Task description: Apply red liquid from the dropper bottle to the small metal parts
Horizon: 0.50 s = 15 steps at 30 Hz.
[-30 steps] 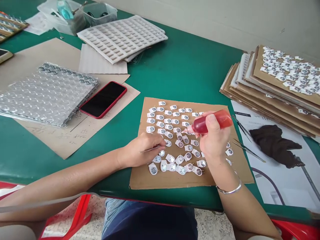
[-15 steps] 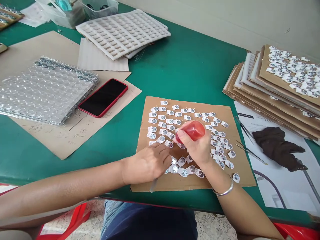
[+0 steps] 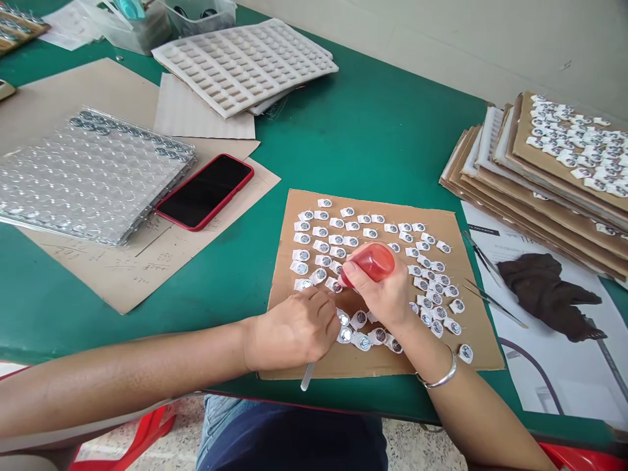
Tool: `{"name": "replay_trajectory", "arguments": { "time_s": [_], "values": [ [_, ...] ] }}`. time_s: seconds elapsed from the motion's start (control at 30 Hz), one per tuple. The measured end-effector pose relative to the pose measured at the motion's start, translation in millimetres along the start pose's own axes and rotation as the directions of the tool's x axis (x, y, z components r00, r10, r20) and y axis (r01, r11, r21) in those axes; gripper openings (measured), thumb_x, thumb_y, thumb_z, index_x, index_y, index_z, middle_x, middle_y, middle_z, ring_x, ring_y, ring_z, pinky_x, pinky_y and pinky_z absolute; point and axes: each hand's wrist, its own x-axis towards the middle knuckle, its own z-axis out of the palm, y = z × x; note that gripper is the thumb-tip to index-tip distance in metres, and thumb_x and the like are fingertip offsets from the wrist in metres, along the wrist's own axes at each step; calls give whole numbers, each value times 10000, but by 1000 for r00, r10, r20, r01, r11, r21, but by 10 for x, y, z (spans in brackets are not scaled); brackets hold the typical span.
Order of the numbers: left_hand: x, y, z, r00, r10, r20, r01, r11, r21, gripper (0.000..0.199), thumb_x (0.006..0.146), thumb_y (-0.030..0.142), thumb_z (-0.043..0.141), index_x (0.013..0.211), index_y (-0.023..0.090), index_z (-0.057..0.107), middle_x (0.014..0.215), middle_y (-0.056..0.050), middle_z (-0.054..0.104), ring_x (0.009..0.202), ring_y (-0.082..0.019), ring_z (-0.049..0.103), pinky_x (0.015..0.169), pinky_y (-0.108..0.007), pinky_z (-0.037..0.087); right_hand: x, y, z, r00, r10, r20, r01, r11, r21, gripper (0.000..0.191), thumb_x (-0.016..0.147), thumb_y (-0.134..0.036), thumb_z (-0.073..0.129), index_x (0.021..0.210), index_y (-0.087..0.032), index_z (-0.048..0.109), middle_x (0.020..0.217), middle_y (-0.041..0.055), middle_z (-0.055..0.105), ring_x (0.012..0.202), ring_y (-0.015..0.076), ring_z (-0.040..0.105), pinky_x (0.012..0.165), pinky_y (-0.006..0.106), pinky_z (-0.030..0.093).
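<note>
My right hand (image 3: 385, 291) is wrapped round a red squeeze bottle (image 3: 373, 261), its tip pointing down and left at one of the small white tagged pieces (image 3: 333, 285). Close beside it, my left hand (image 3: 297, 330) is closed over the lower left of the cardboard sheet (image 3: 289, 366). A thin metal tool (image 3: 307, 377) sticks out below that hand; its other end is hidden. Several small white pieces with round dark or silvery centres lie in rough rows on the cardboard, some of them covered by my hands.
A red-cased phone (image 3: 205, 191) and clear plastic trays (image 3: 93, 176) lie left. White moulded trays (image 3: 245, 62) are behind. Right are stacked cardboard sheets (image 3: 544, 209), tweezers (image 3: 495, 304) and a dark cloth (image 3: 549, 294) on printed paper (image 3: 534, 386).
The red bottle and my right hand have shifted slightly left and down, closer to my left hand. More of the thin metal tool shows below my left hand.
</note>
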Motion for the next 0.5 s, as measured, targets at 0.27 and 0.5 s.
{"name": "replay_trajectory", "arguments": {
  "time_s": [0.27, 0.5],
  "values": [
    [-5, -2, 22, 1000, -10, 16, 10, 1000, -19, 134, 834, 49, 485, 743, 95, 572, 696, -79, 600, 624, -193, 547, 554, -329, 435, 7, 7, 8, 1000, -14, -28, 14, 1000, -16, 157, 748, -338, 659, 782, -201, 589, 712, -7, 643, 645, 128, 608, 612, 288, 508],
    [-8, 1, 21, 1000, -6, 7, 7, 1000, -18, 139, 844, 50, 473, 753, 92, 570, 697, -82, 597, 631, -192, 551, 536, -327, 435, -10, 26, 9, 998, 67, 7, -67, 998, 15, 165, 759, -353, 642, 797, -204, 581, 656, -15, 629, 577, 133, 600, 621, 322, 517]
  ]
}}
